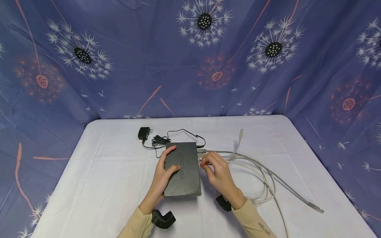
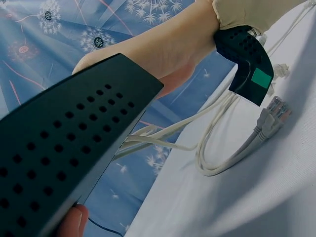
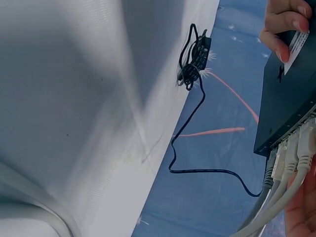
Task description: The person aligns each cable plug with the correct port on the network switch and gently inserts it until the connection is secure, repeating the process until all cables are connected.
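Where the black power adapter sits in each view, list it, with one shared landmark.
Head: black power adapter left of centre, slightly below mid-height.
Left wrist: not in this picture.
Right wrist: near the top, right of centre.
Shared landmark: dark box, in all three.

TP-LINK stood atop the dark box (image 1: 188, 180).
The white label (image 3: 296, 50) on its underside and the right sleeve (image 1: 251, 219) bore print (too small to read surely).

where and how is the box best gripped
Probably by the long left edge of the box, coming from the left and pinching top and underside: it is a flat slab, and plugs crowd its right edge.
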`<state>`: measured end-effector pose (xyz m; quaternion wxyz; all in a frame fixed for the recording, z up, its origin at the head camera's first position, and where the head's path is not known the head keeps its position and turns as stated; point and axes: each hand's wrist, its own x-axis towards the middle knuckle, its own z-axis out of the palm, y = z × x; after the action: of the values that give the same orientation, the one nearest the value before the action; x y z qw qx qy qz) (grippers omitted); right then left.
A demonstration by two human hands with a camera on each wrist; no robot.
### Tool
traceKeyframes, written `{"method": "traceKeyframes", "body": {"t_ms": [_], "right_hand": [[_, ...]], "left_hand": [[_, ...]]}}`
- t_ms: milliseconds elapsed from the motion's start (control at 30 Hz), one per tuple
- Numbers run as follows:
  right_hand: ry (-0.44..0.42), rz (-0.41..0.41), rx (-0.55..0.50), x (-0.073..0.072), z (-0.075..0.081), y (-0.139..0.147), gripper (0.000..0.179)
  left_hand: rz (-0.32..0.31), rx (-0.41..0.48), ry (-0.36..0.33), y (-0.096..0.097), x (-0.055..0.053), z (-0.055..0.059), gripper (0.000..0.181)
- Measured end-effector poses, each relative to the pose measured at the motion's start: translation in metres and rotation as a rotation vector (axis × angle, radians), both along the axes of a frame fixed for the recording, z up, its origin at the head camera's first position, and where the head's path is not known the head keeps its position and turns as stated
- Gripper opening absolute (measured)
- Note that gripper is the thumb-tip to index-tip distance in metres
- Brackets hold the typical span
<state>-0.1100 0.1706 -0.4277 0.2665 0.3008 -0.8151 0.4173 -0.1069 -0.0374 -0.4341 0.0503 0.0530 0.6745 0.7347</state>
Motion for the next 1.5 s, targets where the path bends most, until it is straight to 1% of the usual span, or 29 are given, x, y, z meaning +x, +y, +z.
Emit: {"method": "traceKeyframes", "body": {"t_ms": [167,300,367,533,633,800,833,867,1100,1300,1433,1500], "right_hand": [[-0.023,0.014,0.008,0.001,-0.001,0.003,0.027],[-0.045,0.02,0.014,0.002,-0.001,0.008,0.024],[-0.059,0.017,0.015,0.003,-0.002,0.01,0.024],[-0.063,0.001,0.005,0.005,-0.002,0.017,0.025],[-0.044,-0.01,-0.007,0.006,0.0,0.021,0.027],[0.017,-0.042,-0.016,0.006,0.0,0.027,0.033],[0.016,-0.049,-0.02,0.007,0.0,0.029,0.033],[0.013,-0.055,-0.02,0.007,0.0,0.03,0.032],[-0.106,-0.073,-0.027,0.015,0.002,0.043,0.03],[-0.111,-0.077,-0.01,0.019,0.0,0.052,0.023],[-0.122,-0.08,-0.012,0.021,0.0,0.056,0.024],[-0.122,-0.084,-0.015,0.022,0.001,0.057,0.028]], "left_hand": [[-0.001,0.01,-0.009,-0.001,0.0,0.001,0.065],[-0.015,0.042,-0.026,-0.001,0.0,0.0,0.065],[-0.021,0.053,-0.035,-0.002,0.0,-0.001,0.065],[-0.022,0.063,-0.049,-0.003,0.0,-0.002,0.065],[-0.014,0.066,-0.054,-0.003,0.0,-0.002,0.065],[-0.008,0.07,-0.062,-0.004,0.0,-0.001,0.064],[-0.009,0.073,-0.065,-0.004,0.0,-0.001,0.063],[-0.009,0.078,-0.069,-0.005,0.0,-0.001,0.063],[0.002,0.079,-0.073,-0.006,-0.001,-0.001,0.06],[0.002,0.077,-0.081,-0.008,-0.002,-0.001,0.058],[-0.011,0.107,-0.097,-0.009,-0.002,0.0,0.057],[-0.014,0.13,-0.108,-0.009,-0.003,0.0,0.056]]}}
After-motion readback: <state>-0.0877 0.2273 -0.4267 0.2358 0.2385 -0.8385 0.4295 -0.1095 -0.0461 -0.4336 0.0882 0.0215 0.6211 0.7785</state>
